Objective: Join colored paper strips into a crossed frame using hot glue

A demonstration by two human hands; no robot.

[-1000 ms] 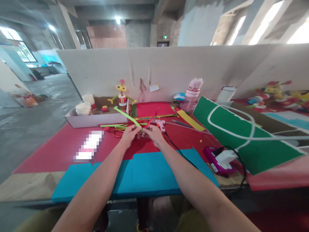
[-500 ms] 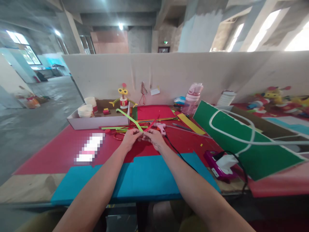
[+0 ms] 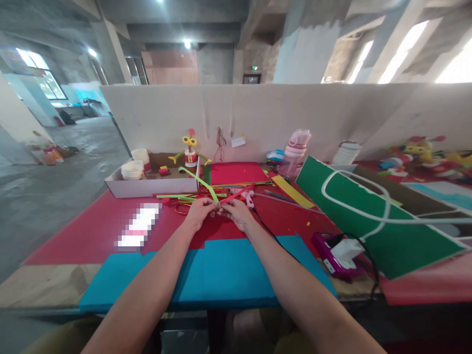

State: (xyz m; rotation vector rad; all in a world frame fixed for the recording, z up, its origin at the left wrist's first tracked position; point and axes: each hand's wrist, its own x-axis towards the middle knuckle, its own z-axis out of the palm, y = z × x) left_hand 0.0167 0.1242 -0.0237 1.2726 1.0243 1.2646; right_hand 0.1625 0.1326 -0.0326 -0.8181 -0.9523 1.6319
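Observation:
My left hand (image 3: pixel 199 212) pinches the lower end of a bright green paper strip (image 3: pixel 199 181), which rises up and to the left in a bent curve. Close beside it, my right hand (image 3: pixel 236 212) has its fingers closed on a red strip (image 3: pixel 239 193) that slants up to the right. The two strips meet between my fingertips, where the fingers hide the details. Just behind my right hand lies a pink glue gun (image 3: pixel 249 198) with a black cord. More green strips (image 3: pixel 167 196) lie left of my hands, near red-handled scissors (image 3: pixel 180 209).
A white tray (image 3: pixel 151 189) holds paper cups (image 3: pixel 132 169). A yellow-eyed figure (image 3: pixel 190 152), red sheets (image 3: pixel 238 173) and a pink bottle (image 3: pixel 294 153) stand or lie behind. On the right are a purple power strip (image 3: pixel 337 258) and a green board (image 3: pixel 372 216). Blue board (image 3: pixel 228 273) lies in front.
The red strip has swung lower and further to the right, and more of its length shows. Both hands stay close together, with the green strip almost unmoved. The view has shifted slightly.

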